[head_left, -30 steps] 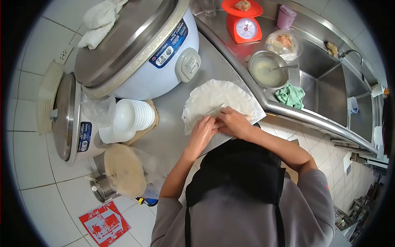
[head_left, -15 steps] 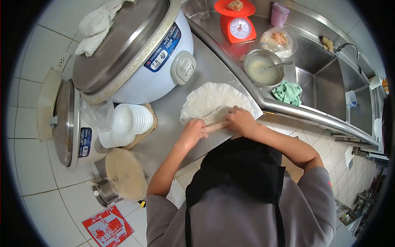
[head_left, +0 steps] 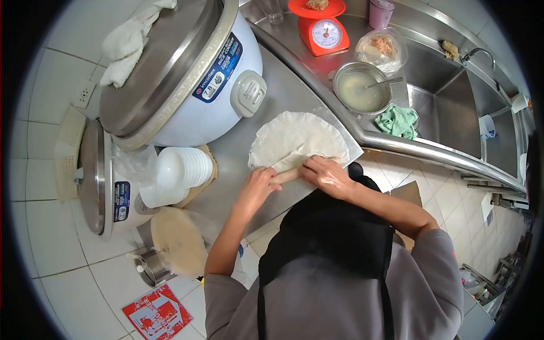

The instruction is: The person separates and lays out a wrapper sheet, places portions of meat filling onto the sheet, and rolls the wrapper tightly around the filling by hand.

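A stack of thin, round, pale wrapper sheets [head_left: 297, 131] lies on the steel counter. At its near edge is a slim rolled wrapper [head_left: 288, 176], with a loose fold of sheet just behind it. My left hand [head_left: 260, 186] is closed on the roll's left end, fingertips on top. My right hand [head_left: 330, 177] curls over the right end, its fingers pressed on the roll and the sheet. The roll's ends are hidden under my fingers, and what is inside it does not show.
A large rice cooker [head_left: 187, 79] stands left, with stacked white bowls [head_left: 184, 167] near it. Beyond the counter are a red scale [head_left: 323, 35], a steel bowl of cloudy liquid with a spoon [head_left: 362, 88], a bagged filling [head_left: 382, 48], a green cloth [head_left: 398, 122] and a sink [head_left: 453, 113].
My right hand has slid left along the roll, closer to my left hand, and its back has turned more toward me. My left hand has shifted slightly left. The camera view has moved a little.
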The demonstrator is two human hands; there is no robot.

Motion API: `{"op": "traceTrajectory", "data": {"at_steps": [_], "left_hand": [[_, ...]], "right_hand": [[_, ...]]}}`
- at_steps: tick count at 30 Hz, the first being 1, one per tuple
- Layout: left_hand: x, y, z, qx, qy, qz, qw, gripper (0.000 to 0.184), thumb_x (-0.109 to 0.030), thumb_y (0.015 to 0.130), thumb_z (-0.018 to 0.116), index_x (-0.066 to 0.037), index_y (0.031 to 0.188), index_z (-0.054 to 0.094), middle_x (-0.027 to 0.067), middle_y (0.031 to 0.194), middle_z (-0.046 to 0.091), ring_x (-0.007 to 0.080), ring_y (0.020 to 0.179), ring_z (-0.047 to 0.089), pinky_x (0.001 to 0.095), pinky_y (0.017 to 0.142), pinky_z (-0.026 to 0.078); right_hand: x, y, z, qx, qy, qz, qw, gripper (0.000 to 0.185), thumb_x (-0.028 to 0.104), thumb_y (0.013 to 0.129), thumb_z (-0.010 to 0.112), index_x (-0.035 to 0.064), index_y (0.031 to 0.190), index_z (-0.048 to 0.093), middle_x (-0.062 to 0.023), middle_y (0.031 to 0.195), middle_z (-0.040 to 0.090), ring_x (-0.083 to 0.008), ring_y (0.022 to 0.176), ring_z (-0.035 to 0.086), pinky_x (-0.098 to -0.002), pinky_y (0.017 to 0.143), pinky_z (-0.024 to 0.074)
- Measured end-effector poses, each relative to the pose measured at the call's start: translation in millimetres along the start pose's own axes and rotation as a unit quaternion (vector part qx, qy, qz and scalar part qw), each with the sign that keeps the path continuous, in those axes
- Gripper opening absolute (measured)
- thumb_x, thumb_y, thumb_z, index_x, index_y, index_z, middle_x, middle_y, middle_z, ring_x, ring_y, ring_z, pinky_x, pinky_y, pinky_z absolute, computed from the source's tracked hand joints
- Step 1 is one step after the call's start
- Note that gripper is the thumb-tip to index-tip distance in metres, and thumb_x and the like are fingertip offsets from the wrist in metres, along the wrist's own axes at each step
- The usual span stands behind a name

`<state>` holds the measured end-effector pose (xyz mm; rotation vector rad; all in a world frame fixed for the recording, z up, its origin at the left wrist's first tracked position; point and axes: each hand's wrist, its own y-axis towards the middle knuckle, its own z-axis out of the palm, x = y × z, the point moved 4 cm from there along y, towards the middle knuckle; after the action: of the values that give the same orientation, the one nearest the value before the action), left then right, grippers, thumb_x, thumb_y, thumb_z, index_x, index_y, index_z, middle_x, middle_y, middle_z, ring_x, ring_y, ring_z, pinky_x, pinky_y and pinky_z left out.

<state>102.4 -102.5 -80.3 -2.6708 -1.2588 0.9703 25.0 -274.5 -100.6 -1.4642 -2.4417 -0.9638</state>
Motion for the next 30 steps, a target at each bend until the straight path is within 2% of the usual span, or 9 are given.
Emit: {"op": "traceTrajectory", "data": {"at_steps": [1,4,7,17,20,23,26,29,30], "left_hand": [[-1.2,-0.5,-2.4,0.014,0.005,-0.018,1.0,0.033,-0.01,0.069,0.074,0.002,0.095,0.059,0.0164,0.094,0.06,0.0365,0.094,0.055,0.0437,0.081,0.044],[-5.6,-13.6,-9.2,-0.131,0.108,0.0,0.985,0.041,-0.013,0.07,0.073,0.002,0.106,0.059,0.016,0.103,0.06,0.0332,0.098,0.055,0.0414,0.084,0.043],[-31.0,-12.8,19.8,-0.243,0.09,0.101,0.961,0.042,-0.012,0.073,0.07,0.0,0.112,0.057,0.0145,0.109,0.058,0.0309,0.103,0.054,0.041,0.087,0.042],[-33.8,3.9,42.4,-0.25,0.111,0.121,0.954,0.039,-0.003,0.078,0.063,0.001,0.116,0.054,0.0135,0.113,0.054,0.03,0.105,0.052,0.0388,0.087,0.043],[-34.0,5.5,52.5,-0.293,0.1,0.152,0.939,0.042,-0.002,0.078,0.062,0.002,0.119,0.053,0.0146,0.114,0.052,0.0308,0.105,0.051,0.0387,0.087,0.043],[-29.2,13.8,52.0,-0.267,0.117,0.126,0.948,0.044,-0.003,0.079,0.062,0.002,0.121,0.051,0.0154,0.113,0.052,0.0312,0.104,0.051,0.0385,0.088,0.043],[-22.4,19.3,51.7,-0.243,0.111,0.14,0.953,0.046,-0.002,0.078,0.062,0.003,0.123,0.05,0.0155,0.114,0.051,0.0311,0.104,0.051,0.0385,0.088,0.043],[-26.9,19.3,42.1,-0.198,0.07,0.103,0.972,0.046,-0.001,0.083,0.05,0.004,0.128,0.043,0.0152,0.117,0.048,0.0307,0.111,0.047,0.0389,0.095,0.039],[-29.9,17.3,40.1,-0.218,0.079,0.112,0.966,0.047,-0.001,0.082,0.05,0.004,0.128,0.043,0.0153,0.118,0.048,0.0306,0.112,0.047,0.039,0.095,0.039]], "right_hand": [[-2.7,-1.2,4.0,-0.003,-0.011,-0.009,1.0,0.02,0.012,0.072,0.062,0.0029,0.09,0.06,-0.0066,0.087,0.05,-0.0219,0.084,0.052,-0.0319,0.069,0.0481],[-8.0,-1.2,6.6,0.006,-0.01,0.011,1.0,0.019,0.013,0.074,0.061,0.0018,0.089,0.06,-0.0064,0.086,0.051,-0.0217,0.084,0.052,-0.0324,0.069,0.0479],[-13.7,1.6,11.9,0.01,0.005,0.025,1.0,0.021,0.013,0.074,0.06,0.0011,0.091,0.06,-0.0062,0.086,0.051,-0.0218,0.085,0.051,-0.0328,0.071,0.0474],[-15.9,5.7,5.9,0.031,-0.004,-0.009,0.999,0.022,0.014,0.079,0.056,0.001,0.096,0.061,-0.0077,0.089,0.051,-0.0234,0.086,0.051,-0.0337,0.074,0.0453],[-24.2,13.2,3.8,0.024,0.034,0.002,0.999,0.023,0.013,0.079,0.055,0.0004,0.098,0.06,-0.0085,0.09,0.052,-0.0233,0.086,0.052,-0.0335,0.074,0.0458],[-25.6,16.3,4.6,0.008,0.01,0.013,1.0,0.025,0.013,0.078,0.056,-0.0001,0.099,0.06,-0.0087,0.09,0.052,-0.0228,0.086,0.052,-0.0332,0.073,0.0462],[-18.5,13.8,-4.1,-0.024,-0.014,-0.072,0.997,0.026,0.012,0.078,0.056,-0.0005,0.101,0.06,-0.0088,0.09,0.052,-0.0232,0.086,0.053,-0.0332,0.074,0.0465],[-32.2,14.1,9.0,0.018,0.003,-0.057,0.998,0.028,0.013,0.077,0.056,-0.0004,0.102,0.06,-0.0085,0.09,0.052,-0.023,0.086,0.053,-0.0332,0.075,0.0466],[-35.0,17.4,10.0,0.029,0.008,-0.046,0.998,0.029,0.013,0.077,0.057,-0.0004,0.102,0.06,-0.0083,0.09,0.053,-0.0229,0.086,0.053,-0.0333,0.075,0.0466]]}}
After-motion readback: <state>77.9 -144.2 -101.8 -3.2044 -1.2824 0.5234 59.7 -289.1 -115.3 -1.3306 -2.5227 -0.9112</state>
